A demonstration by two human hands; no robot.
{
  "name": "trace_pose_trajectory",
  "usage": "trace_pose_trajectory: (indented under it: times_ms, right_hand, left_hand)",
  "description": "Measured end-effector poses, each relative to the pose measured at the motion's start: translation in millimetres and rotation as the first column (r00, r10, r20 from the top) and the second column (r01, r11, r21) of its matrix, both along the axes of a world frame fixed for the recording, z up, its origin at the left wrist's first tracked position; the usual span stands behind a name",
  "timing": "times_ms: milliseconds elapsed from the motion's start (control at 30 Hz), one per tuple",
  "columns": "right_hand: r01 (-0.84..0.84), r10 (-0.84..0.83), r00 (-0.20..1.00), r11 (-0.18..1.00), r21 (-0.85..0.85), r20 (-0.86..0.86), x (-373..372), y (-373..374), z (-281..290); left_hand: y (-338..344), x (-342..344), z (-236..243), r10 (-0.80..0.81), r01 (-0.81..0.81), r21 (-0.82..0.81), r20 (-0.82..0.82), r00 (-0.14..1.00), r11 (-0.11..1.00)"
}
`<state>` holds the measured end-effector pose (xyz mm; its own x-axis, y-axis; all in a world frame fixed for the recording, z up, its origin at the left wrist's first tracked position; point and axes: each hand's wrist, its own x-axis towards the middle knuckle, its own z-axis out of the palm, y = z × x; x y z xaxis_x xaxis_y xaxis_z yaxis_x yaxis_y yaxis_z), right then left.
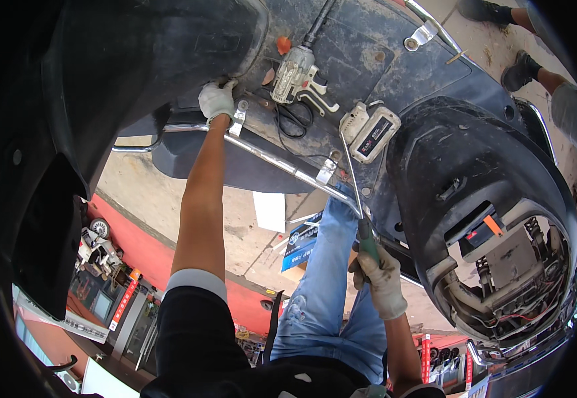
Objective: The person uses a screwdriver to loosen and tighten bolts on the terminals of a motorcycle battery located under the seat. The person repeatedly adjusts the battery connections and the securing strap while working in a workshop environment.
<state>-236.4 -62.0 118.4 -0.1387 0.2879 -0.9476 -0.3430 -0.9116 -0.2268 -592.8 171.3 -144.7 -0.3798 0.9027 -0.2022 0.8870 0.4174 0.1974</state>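
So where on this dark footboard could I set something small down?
Try the bare patch of footboard bordered by the power wrench, the white pack and the far bracket. It's crowded along the near rail: your left hand, the black cable and the green-handled tool in your right hand.

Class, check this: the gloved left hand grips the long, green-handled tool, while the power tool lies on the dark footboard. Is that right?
The side is wrong: the head view shows the gloved right hand gripping the long, green-handled tool. The power tool does lie on the dark footboard.
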Motion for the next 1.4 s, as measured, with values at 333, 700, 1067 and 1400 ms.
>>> trace_pose_trajectory:
  times_ms: [333, 700, 1067, 1400]
  right_hand:
    - [0.106, -0.102, 0.990, 0.994, 0.039, -0.100, 10, 7, 14]
    - [0.136, -0.128, 0.988, 0.986, 0.097, -0.081, 21, 3, 33]
    - [0.057, -0.052, 0.997, 0.992, 0.108, -0.054, 34, -12, 22]
    - [0.044, -0.030, 0.993, 0.992, 0.120, -0.117, 17, -8, 15]
  left_hand:
    - [-53, 39, 68, 0.050, -0.046, -0.019, 0.237, 0.970, 0.999]
    - [-143, 59, 38, 0.634, -0.645, -0.373, 0.739, 0.229, 0.667]
    - [-129, 21, 26, 0.517, -0.727, -0.096, 0.766, 0.382, 0.680]
    - [-148, 89, 74, 0.342, -0.209, -0.336, 0.410, 0.846, 0.918]
